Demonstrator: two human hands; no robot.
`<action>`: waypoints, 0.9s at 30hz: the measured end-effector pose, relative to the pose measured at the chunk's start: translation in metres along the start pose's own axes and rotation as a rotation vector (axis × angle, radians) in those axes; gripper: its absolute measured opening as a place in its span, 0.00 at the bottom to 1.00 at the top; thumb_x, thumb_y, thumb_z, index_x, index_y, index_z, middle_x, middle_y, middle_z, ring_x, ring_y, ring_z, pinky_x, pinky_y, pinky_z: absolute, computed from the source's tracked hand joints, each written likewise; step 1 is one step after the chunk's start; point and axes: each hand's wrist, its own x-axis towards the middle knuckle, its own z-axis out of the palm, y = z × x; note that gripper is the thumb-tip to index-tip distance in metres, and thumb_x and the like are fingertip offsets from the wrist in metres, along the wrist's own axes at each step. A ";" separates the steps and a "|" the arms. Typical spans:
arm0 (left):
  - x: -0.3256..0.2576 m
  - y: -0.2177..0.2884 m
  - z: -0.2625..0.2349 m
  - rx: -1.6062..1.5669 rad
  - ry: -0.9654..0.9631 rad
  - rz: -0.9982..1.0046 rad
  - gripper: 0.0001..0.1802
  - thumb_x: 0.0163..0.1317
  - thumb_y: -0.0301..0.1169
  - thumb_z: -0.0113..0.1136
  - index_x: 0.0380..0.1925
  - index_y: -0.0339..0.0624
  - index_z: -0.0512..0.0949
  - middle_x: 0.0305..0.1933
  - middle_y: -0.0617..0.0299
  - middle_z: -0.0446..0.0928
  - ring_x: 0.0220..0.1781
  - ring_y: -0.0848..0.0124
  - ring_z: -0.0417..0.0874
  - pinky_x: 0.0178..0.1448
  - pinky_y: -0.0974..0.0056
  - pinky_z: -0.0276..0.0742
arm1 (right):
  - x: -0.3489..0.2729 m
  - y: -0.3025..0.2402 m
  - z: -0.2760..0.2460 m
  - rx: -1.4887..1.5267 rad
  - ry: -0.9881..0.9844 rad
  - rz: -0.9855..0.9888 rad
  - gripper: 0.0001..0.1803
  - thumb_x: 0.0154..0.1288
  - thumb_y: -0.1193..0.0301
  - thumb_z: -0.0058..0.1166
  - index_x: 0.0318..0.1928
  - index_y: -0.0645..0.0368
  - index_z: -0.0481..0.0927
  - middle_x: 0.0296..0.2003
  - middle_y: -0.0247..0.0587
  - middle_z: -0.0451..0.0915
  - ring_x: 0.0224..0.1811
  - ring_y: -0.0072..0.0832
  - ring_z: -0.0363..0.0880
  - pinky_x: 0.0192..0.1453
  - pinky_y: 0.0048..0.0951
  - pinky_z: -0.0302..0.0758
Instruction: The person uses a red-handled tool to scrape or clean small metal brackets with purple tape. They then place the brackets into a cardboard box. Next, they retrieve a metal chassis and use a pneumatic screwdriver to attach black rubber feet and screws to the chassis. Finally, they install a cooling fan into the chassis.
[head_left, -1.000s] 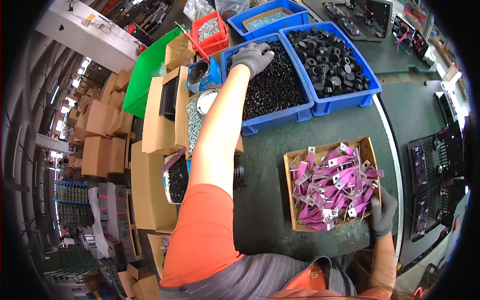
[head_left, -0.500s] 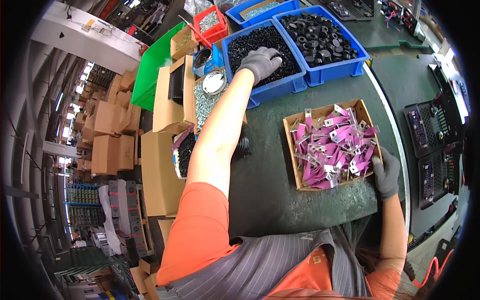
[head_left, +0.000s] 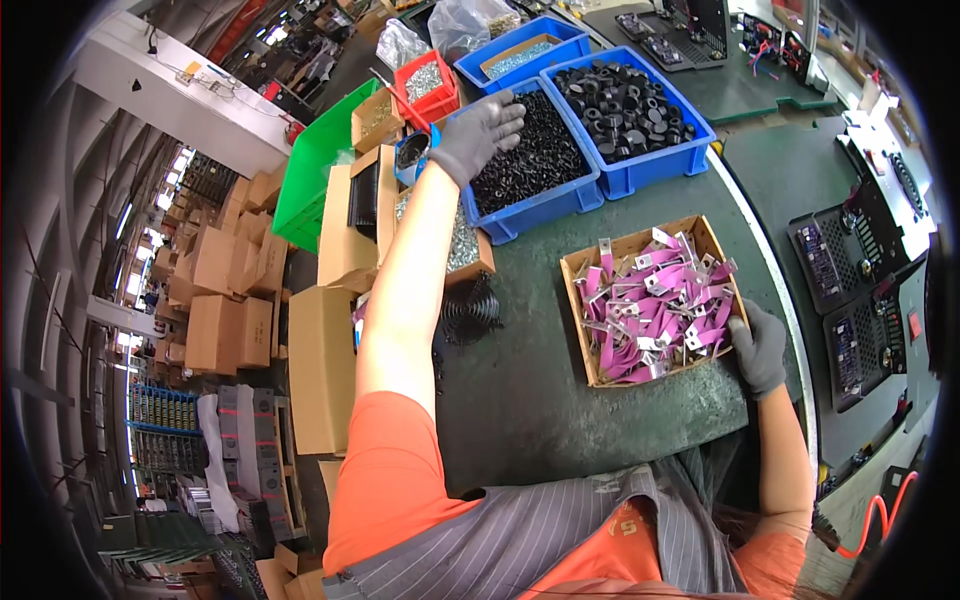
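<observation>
My left hand [head_left: 476, 138], in a grey glove, reaches out over the left rim of a blue bin of small black screws [head_left: 535, 150]. Its fingers are stretched out, and I see nothing held in them. On the right, my right hand [head_left: 762, 348], also gloved, grips the right side of a shallow cardboard box [head_left: 575, 320]; its fingertips are partly hidden at the edge. A heap of purple-sleeved strips with metal tabs [head_left: 655, 310] fills that box.
Beside the screws stands a blue bin of black round caps [head_left: 628, 110]. Along the left are a red bin [head_left: 425, 85], a green crate [head_left: 315, 165], a small blue tin [head_left: 415, 150] and open cartons [head_left: 350, 215]. Black perforated panels [head_left: 845, 255] lie to the right.
My left hand has moved left, from over the middle of the screws to the bin's left rim, and its fingers have straightened. My right hand keeps its place on the box.
</observation>
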 end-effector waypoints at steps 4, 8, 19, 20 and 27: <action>0.005 -0.019 -0.016 0.022 0.010 0.151 0.40 0.44 0.11 0.45 0.64 0.37 0.58 0.64 0.49 0.62 0.65 0.56 0.67 0.64 0.56 0.70 | 0.000 0.000 0.002 0.065 -0.024 0.042 0.16 0.57 0.68 0.48 0.42 0.64 0.79 0.22 0.49 0.78 0.26 0.36 0.79 0.34 0.32 0.72; -0.003 -0.015 0.002 0.378 0.078 0.218 0.39 0.49 0.14 0.57 0.65 0.39 0.59 0.60 0.52 0.66 0.56 0.62 0.75 0.56 0.62 0.76 | 0.001 0.000 0.002 0.036 -0.032 0.058 0.17 0.57 0.68 0.48 0.43 0.65 0.79 0.22 0.49 0.78 0.25 0.35 0.80 0.34 0.32 0.73; 0.011 -0.014 -0.042 -0.456 -0.297 0.155 0.21 0.57 0.20 0.51 0.53 0.37 0.72 0.48 0.60 0.75 0.49 0.70 0.78 0.54 0.66 0.77 | 0.004 -0.006 -0.001 0.075 -0.097 0.068 0.21 0.57 0.68 0.45 0.47 0.70 0.76 0.25 0.45 0.79 0.27 0.28 0.79 0.35 0.29 0.73; 0.021 -0.021 -0.044 -0.228 -0.181 0.122 0.21 0.56 0.19 0.52 0.53 0.37 0.72 0.49 0.59 0.75 0.50 0.70 0.78 0.54 0.66 0.77 | 0.005 -0.007 -0.001 0.087 -0.095 0.077 0.21 0.57 0.68 0.45 0.47 0.71 0.76 0.25 0.45 0.79 0.27 0.28 0.79 0.35 0.29 0.73; 0.044 -0.024 -0.072 0.589 0.373 0.334 0.16 0.61 0.26 0.53 0.50 0.38 0.77 0.43 0.60 0.81 0.46 0.71 0.81 0.53 0.70 0.74 | 0.005 -0.004 -0.003 0.103 -0.139 0.090 0.20 0.58 0.68 0.44 0.47 0.70 0.76 0.26 0.41 0.78 0.28 0.25 0.76 0.36 0.27 0.72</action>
